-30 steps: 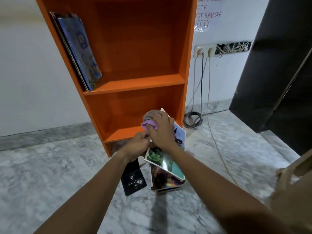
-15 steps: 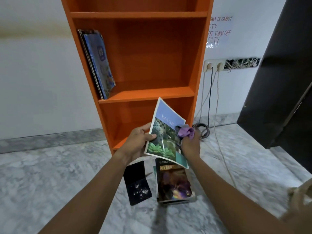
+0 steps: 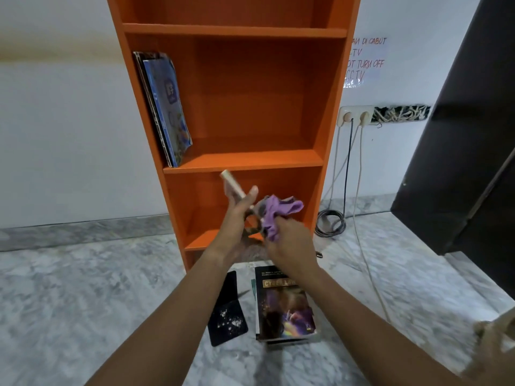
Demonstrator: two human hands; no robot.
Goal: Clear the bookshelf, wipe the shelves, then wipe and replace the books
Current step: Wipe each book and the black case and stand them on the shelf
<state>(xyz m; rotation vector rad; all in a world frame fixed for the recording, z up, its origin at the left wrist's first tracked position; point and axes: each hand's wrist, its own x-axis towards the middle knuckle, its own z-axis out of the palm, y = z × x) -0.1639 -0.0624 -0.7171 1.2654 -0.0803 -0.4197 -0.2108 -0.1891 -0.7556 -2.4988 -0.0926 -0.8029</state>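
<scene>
I hold the thin book [image 3: 232, 185] edge-on in front of the bookshelf [image 3: 333, 107], level with its lowest opening. My left hand [image 3: 237, 221] grips it from below, thumb up along the near face. Its long axis runs from my palm up towards the bookshelf, with the top corner tipped left.

My right hand [image 3: 289, 246] is clenched round the bunched purple cloth [image 3: 274, 215]. The cloth sits just right of the book's lower end and seems to touch it, though the contact is blurred. So the face I judge is left to wipe lies to the left of my right fingers and rises away from them. A stroke would run up that long axis while the left hand braces it.

Leaning books [image 3: 167, 112] stand against the bookshelf's left wall on the middle shelf [image 3: 245, 162]. I expect this one belongs beside them, up and left of my left hand, which is the nearer one. On the floor [image 3: 83, 302] before the bookshelf's foot, a stack of books [image 3: 284, 307] and a dark booklet [image 3: 227, 316] wait unwiped.
</scene>
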